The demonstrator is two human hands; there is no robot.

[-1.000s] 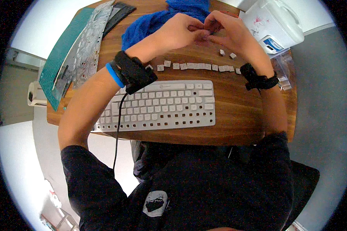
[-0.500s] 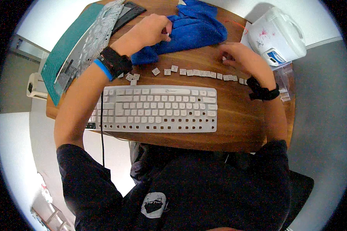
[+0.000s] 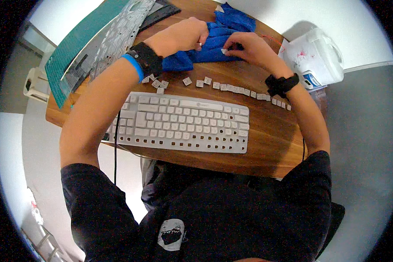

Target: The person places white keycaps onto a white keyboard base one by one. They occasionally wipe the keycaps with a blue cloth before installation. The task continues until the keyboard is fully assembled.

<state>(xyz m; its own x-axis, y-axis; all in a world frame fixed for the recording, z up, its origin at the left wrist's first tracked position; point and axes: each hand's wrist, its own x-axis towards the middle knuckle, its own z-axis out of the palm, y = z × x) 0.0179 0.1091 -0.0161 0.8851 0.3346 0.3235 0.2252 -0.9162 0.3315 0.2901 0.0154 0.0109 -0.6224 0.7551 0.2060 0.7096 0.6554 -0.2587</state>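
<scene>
Over the blue cloth (image 3: 177,62), my left hand (image 3: 190,35) is closed in a pinch, and a small white keycap barely shows at its fingertips. My right hand (image 3: 249,49) comes in from the right with thumb and fingers closed on another white keycap (image 3: 224,51). Both hands are close together, a short gap apart. A row of loose white keycaps (image 3: 235,89) runs across the table nearer to me. Below it lies a white keyboard (image 3: 170,118), upside down to me, with several bare key positions along its near edge and right end.
More loose keycaps (image 3: 160,91) lie by my left wrist. A green cutting mat (image 3: 59,70) and a grey patterned panel (image 3: 113,41) cover the table's left side. At the far right stands a white appliance (image 3: 314,56). A black cable (image 3: 116,153) hangs over the keyboard's left part.
My right hand has moved left and away from me onto the cloth, carrying its keycap. My left hand has shifted slightly right, and the view has turned a little.
</scene>
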